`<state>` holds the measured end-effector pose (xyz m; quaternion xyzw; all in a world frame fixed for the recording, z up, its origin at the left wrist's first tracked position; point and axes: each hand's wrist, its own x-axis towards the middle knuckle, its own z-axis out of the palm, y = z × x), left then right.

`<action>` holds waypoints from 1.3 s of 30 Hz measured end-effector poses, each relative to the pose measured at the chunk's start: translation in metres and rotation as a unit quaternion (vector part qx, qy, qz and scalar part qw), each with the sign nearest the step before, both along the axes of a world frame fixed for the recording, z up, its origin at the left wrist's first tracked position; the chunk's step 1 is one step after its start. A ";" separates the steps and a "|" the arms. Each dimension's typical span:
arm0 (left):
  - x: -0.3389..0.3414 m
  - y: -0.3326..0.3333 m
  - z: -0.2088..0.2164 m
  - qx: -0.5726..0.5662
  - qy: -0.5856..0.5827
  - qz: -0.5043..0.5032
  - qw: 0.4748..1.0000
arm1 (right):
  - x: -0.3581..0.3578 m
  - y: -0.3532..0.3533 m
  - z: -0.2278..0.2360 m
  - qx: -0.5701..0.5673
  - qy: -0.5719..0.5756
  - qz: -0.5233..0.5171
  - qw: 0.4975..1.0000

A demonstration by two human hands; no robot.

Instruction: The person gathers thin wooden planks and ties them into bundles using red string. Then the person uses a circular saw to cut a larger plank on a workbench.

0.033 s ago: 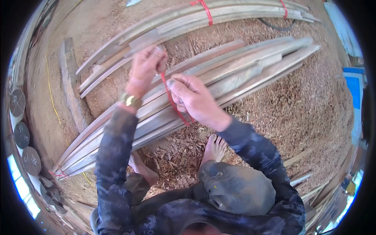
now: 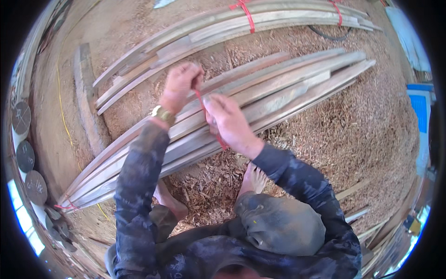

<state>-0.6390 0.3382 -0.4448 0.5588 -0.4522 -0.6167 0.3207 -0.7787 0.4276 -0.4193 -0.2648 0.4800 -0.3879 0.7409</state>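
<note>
A bundle of long wooden boards (image 2: 260,100) lies across the ground before me. Round its middle runs a red strap (image 2: 222,141), a thin plastic-looking strip. My left hand (image 2: 180,86), with a gold watch (image 2: 163,115) on its wrist, pinches the strap's upper end above the boards. Just right of it, my right hand (image 2: 228,122) is closed on the same strap lower down, its fingertips partly hidden behind the thumb and hand. Another red tie (image 2: 68,205) goes round the bundle's left end.
A second board bundle (image 2: 218,35) with red ties lies farther off. A thick timber (image 2: 88,102) rests at the left, near round log ends (image 2: 36,187) and a yellow cord (image 2: 64,116). Wood chips (image 2: 353,135) cover the ground; my bare feet (image 2: 253,179) stand close to the boards.
Both hands have shifted slightly right and a little down, still holding the red strap. The far right end of the nearer bundle appears slightly moved.
</note>
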 end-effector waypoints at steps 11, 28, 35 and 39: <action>-0.013 0.022 0.062 -0.446 -0.052 -0.068 0.891 | -0.025 0.062 0.063 -0.154 -0.056 0.073 0.984; -0.003 0.134 0.070 -0.115 0.383 0.031 0.916 | -0.040 0.049 -0.013 -0.148 -0.017 -0.074 0.986; 0.003 0.129 0.064 -0.184 0.015 -0.099 0.978 | -0.022 0.057 -0.025 -0.305 0.142 0.133 0.932; 0.004 0.107 0.041 -0.470 -0.036 -0.077 0.878 | -0.023 0.055 -0.015 -0.318 0.221 0.068 0.919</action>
